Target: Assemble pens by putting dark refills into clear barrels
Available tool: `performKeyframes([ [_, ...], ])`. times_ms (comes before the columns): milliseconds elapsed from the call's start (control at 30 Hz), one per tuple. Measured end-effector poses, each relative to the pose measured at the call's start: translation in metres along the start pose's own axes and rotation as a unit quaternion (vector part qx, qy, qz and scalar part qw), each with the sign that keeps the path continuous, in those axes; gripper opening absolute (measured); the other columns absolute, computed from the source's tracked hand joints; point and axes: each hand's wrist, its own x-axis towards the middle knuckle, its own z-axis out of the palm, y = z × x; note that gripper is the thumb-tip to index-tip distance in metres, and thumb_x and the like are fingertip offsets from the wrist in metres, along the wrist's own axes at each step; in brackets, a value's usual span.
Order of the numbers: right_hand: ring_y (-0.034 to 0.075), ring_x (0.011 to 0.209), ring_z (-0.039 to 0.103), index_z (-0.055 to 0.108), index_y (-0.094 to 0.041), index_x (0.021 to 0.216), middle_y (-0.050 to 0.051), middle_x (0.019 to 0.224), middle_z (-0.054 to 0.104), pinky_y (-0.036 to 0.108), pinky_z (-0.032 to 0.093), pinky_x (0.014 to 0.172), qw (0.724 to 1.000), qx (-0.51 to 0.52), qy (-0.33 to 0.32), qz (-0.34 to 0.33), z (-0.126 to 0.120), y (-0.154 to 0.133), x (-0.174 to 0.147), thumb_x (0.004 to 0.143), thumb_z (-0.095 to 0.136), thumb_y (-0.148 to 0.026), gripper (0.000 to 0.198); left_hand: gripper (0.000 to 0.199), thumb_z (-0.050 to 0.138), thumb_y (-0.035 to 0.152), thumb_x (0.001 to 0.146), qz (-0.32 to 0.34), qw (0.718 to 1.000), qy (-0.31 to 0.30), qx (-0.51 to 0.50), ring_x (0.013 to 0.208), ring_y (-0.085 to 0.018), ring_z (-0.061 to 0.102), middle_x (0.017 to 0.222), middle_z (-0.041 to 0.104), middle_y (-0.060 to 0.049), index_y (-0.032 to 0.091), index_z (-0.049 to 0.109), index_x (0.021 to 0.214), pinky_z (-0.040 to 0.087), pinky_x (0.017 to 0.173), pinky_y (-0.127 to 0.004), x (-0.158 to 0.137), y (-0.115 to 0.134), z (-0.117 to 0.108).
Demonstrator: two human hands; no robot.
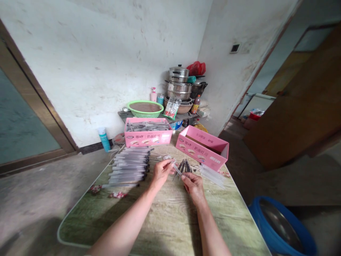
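A slim translucent pen [177, 170] slants between my hands over the middle of the table. My left hand [163, 171] pinches its upper end, and my right hand [194, 184] grips the lower end between thumb and fingers. Just behind the hands lies a small fanned heap of thin dark pen refills [184, 165], partly covered by them. To the left, many frosted pens with dark tips [129, 165] are laid in a layered row. Clear pen barrels [213, 175] lie in a bunch on the right.
At the table's [170, 220] back stand a pink box [147, 138] full of pens and another pink box [201, 151], angled, its bottom partly hidden. Behind them are a green basin [145, 113] and stacked pots [179, 85]. A blue tub [282, 227] sits at lower right.
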Motion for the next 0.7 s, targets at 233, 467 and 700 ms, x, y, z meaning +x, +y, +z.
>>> performKeyframes([
  [233,0.008,0.036,0.043,0.070,-0.013,0.090,0.000,0.052,0.058,0.021,0.025,0.036,0.999,0.019,0.037,-0.002,-0.002,-0.002,0.000,0.083,0.060,-0.052,0.041,0.041,0.070,0.042,0.074,0.059,0.988,0.139,0.012,0.058,-0.014,0.063,0.075,0.071,-0.006,0.010,0.071,0.100,0.055,0.054,-0.025,0.010,0.025,-0.034],
  [467,0.009,0.036,0.043,0.069,-0.014,0.085,-0.001,0.049,0.057,0.021,0.029,0.037,0.998,0.003,0.057,-0.017,-0.007,0.007,0.004,0.083,0.062,-0.051,0.038,0.035,0.057,0.036,0.082,0.182,0.865,0.423,0.201,0.084,-0.020,0.067,0.096,0.072,-0.009,0.014,0.070,0.106,0.053,0.077,-0.030,0.024,0.041,-0.113],
  [700,0.010,0.036,0.040,0.065,-0.016,0.071,-0.003,0.046,0.052,0.023,0.028,0.037,0.987,0.002,0.158,-0.025,-0.012,0.006,0.004,0.081,0.062,-0.051,0.037,0.030,0.056,0.032,0.080,0.082,0.757,0.494,0.420,0.084,-0.026,0.064,0.086,0.072,-0.008,0.019,0.073,0.102,0.047,0.084,-0.039,0.017,0.047,-0.153],
])
